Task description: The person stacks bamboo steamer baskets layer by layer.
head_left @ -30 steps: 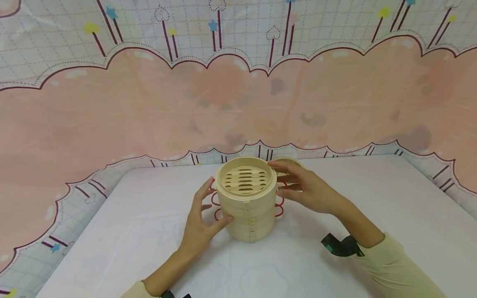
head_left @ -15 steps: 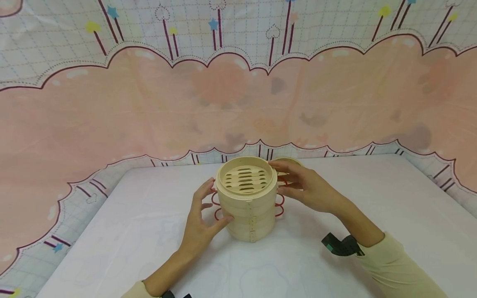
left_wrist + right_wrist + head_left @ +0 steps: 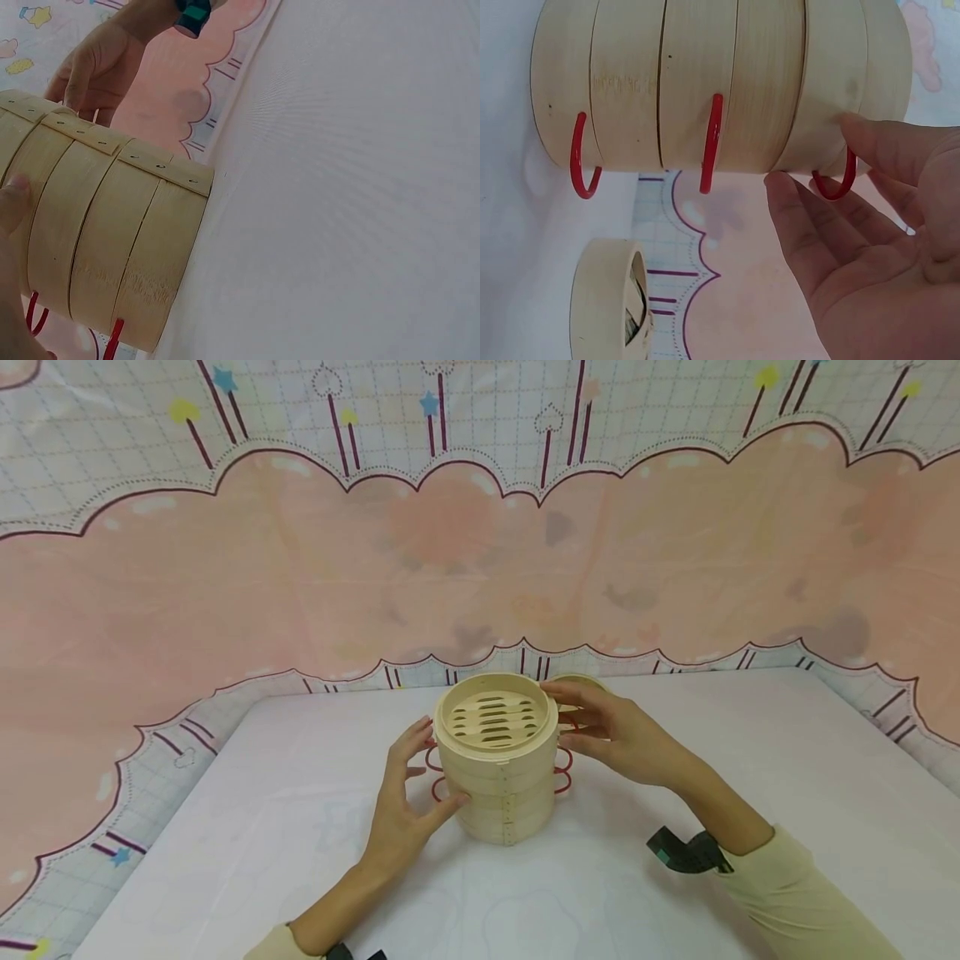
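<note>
A bamboo steamer stack (image 3: 506, 802) stands upright mid-table (image 3: 300, 827), long axis vertical, its slatted top (image 3: 495, 723) facing up and red loop handles (image 3: 712, 142) jutting sideways. The left hand (image 3: 401, 822) grips its left flank, thumb in front; the right hand (image 3: 633, 739) pinches the upper tier.

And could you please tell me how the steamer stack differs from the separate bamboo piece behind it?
The steamer stack is tall and tiered; the bamboo piece is low. The left hand and right hand touch the stack; the piece sits untouched. Both are round, pale, on the white table.
</note>
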Demonstrator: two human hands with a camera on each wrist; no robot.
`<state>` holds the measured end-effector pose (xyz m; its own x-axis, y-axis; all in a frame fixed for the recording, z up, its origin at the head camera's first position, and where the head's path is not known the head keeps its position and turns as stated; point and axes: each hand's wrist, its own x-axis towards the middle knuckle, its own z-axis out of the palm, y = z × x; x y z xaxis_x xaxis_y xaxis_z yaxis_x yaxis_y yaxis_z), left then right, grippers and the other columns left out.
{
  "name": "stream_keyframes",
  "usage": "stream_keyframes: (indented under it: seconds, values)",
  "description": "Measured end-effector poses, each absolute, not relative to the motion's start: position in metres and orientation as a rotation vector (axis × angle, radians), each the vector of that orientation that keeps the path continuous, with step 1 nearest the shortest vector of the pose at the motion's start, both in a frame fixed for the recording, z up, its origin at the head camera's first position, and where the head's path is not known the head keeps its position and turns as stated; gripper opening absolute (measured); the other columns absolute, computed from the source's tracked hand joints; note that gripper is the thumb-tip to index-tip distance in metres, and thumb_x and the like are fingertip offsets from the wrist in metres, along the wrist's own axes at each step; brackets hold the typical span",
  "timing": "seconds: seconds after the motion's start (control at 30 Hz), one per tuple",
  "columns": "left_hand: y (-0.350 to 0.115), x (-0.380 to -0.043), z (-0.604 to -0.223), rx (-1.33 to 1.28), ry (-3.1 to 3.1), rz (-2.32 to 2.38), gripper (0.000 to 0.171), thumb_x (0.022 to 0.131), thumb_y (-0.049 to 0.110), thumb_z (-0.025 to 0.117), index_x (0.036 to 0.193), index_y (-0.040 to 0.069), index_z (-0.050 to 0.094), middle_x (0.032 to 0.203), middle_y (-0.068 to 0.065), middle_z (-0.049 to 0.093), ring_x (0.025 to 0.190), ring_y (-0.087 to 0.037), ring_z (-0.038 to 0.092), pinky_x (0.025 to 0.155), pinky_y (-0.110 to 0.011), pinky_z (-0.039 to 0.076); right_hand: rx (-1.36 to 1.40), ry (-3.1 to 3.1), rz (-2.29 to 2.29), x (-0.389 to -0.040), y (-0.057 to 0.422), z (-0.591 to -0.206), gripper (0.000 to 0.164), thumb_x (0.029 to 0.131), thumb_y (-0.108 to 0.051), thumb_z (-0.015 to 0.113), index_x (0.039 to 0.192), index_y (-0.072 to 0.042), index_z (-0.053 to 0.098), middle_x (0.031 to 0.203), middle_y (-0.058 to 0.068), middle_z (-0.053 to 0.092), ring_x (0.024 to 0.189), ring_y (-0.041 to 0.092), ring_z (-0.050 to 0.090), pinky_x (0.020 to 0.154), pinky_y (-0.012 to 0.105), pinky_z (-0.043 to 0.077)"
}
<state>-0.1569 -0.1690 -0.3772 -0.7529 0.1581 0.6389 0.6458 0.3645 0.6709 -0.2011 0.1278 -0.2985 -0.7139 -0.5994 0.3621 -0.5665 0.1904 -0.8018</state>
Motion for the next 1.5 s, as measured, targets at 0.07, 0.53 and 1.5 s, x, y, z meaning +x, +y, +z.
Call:
stream_keyframes:
  seconds: [0.07,0.53,1.5]
  values:
    - [-0.169,-0.157,-0.377,-0.707,-2.143,-1.365,0.087,0.071,0.007,0.084,0.144,0.015,0.036,0.152,0.000,0.029,0.126,-0.022,0.039,0.088,-0.044,0.040,-1.179,2.404,-1.592,-0.202,0.128,-0.299,0.061,0.087,0.004,0.065,0.142,-0.015,0.044,0.140,0.000,0.042,0.119,0.020,0.054,0.092,0.031,0.047]
    - [-0.166,-0.158,-0.373,-0.750,-2.033,-1.318,0.078,0.069,0.007,0.085,0.136,0.006,0.044,0.147,-0.008,0.037,0.131,-0.028,0.037,0.084,-0.041,0.042,-1.269,2.340,-1.643,-0.206,0.128,-0.299,0.059,0.087,0.012,0.060,0.141,-0.004,0.043,0.139,0.008,0.042,0.121,0.029,0.052,0.095,0.032,0.045]
    - [-0.157,-0.142,-0.348,-0.813,-1.986,-1.290,0.075,0.072,0.002,0.079,0.135,-0.007,0.040,0.142,-0.021,0.038,0.130,-0.029,0.037,0.086,-0.038,0.038,-1.122,2.398,-1.642,-0.202,0.129,-0.298,0.057,0.086,0.004,0.066,0.138,-0.014,0.050,0.135,0.000,0.047,0.121,0.020,0.053,0.090,0.031,0.048]
